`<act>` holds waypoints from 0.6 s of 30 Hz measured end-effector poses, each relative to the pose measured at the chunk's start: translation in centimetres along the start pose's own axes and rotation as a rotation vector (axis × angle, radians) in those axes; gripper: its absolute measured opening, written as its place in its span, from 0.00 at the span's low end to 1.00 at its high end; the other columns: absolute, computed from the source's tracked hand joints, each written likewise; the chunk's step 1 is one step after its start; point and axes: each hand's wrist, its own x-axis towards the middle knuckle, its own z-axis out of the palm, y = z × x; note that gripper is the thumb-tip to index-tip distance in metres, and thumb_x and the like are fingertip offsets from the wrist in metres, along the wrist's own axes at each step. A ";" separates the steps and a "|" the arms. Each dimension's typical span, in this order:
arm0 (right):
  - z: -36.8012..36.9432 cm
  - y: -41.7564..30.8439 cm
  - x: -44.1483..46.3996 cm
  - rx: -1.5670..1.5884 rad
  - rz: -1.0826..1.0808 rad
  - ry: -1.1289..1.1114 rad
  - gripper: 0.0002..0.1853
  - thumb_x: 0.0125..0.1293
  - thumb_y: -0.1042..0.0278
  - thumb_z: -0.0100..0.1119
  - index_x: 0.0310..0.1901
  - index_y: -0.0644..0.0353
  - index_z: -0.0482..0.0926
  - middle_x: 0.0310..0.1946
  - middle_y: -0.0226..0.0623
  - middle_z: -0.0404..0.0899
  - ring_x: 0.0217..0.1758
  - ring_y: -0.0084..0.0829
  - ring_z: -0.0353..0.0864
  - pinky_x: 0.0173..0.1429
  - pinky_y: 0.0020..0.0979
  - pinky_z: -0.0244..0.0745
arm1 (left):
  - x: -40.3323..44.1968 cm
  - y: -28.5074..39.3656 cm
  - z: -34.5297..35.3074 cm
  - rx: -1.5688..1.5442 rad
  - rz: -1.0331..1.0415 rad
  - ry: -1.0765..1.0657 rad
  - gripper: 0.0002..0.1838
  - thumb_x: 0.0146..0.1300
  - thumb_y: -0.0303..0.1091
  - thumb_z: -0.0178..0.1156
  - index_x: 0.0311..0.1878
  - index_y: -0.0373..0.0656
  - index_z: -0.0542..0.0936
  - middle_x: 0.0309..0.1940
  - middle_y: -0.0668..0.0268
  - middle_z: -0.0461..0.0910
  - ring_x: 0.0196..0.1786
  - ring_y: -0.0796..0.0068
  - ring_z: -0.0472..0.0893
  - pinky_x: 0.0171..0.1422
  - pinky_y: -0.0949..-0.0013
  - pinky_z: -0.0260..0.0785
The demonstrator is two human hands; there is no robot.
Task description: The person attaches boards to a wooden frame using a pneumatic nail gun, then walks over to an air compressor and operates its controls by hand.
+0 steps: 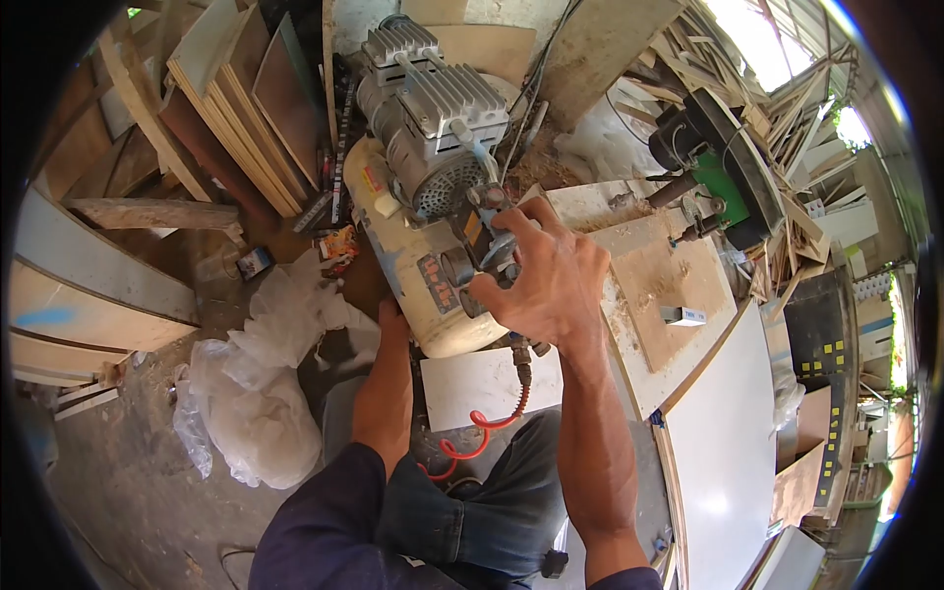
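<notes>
A cream air compressor tank lies in the middle, with a grey finned motor on top. My right hand reaches over the valve and gauge fittings at the tank's near end, its fingers curled around them. Below these fittings hangs a hose connector, joined to a coiled red hose. My left hand is low at the tank's left side; its fingers are mostly hidden, and what it touches cannot be made out.
Crumpled clear plastic lies on the floor at left, below leaning boards. A drill press stands at right by a dusty wooden board. A white panel extends along the right.
</notes>
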 end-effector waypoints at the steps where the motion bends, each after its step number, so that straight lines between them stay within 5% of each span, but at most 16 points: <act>1: 0.0 0.0 0.0 0.005 0.000 0.008 0.32 0.40 0.51 0.67 0.50 0.58 0.86 0.46 0.37 0.83 0.39 0.43 0.87 0.44 0.43 0.78 | -0.1 0.0 -0.1 -0.004 -0.002 0.000 0.21 0.76 0.43 0.51 0.57 0.34 0.81 0.47 0.56 0.86 0.50 0.57 0.86 0.55 0.54 0.78; 18: 0.2 0.1 0.0 0.006 -0.018 0.045 0.30 0.40 0.53 0.66 0.48 0.57 0.86 0.46 0.36 0.84 0.38 0.43 0.88 0.44 0.43 0.79 | 0.3 0.0 0.1 -0.022 -0.013 0.011 0.21 0.76 0.43 0.51 0.57 0.34 0.81 0.47 0.56 0.86 0.51 0.57 0.85 0.56 0.53 0.78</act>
